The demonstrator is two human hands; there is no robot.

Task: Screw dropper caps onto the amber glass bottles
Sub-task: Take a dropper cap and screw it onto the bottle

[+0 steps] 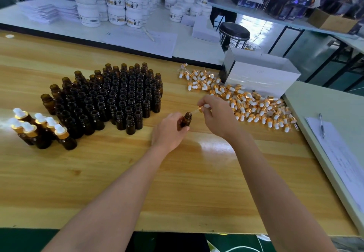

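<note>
Wooden table: left hand grips bottle, right hand pinches dropper cap.

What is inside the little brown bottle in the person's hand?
The right hand holds a dropper cap with its glass tube at the open mouth of the bottle, gripped by the left hand. Liquid inside cannot be seen: the glass is dark and fingers cover it partly.
</note>
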